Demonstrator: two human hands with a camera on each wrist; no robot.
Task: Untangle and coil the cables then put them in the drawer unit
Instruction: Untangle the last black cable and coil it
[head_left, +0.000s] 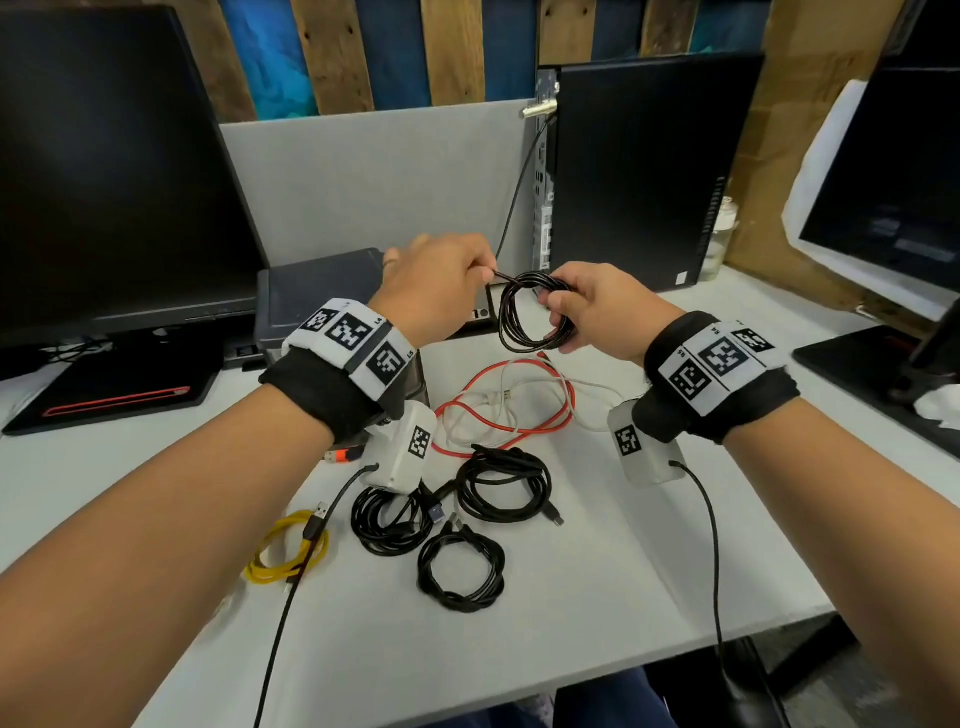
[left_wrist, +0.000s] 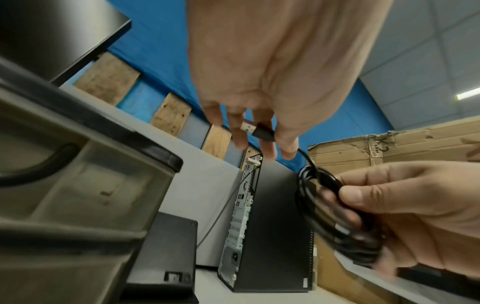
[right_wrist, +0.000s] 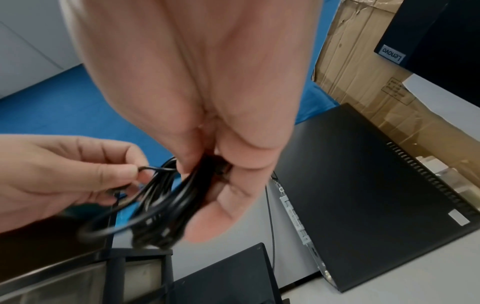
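Note:
My right hand (head_left: 558, 306) grips a coiled black cable (head_left: 530, 317) above the desk; the coil (left_wrist: 335, 216) (right_wrist: 155, 205) hangs from its fingers. My left hand (head_left: 480, 273) pinches that cable's free end, and the USB plug (left_wrist: 257, 129) lies between its fingers. On the desk below lie a tangled red cable (head_left: 524, 395) and white cable (head_left: 498, 400), three coiled black cables (head_left: 506, 486) (head_left: 389, 519) (head_left: 460, 571), and a yellow coil (head_left: 285, 551). The dark drawer unit (head_left: 322, 296) stands behind my left hand.
A large monitor (head_left: 104, 171) stands at the left, a black PC tower (head_left: 649, 171) behind the hands, and another monitor (head_left: 893, 192) at the right. A grey partition (head_left: 374, 176) backs the white desk (head_left: 597, 571). Camera leads hang from both wrists.

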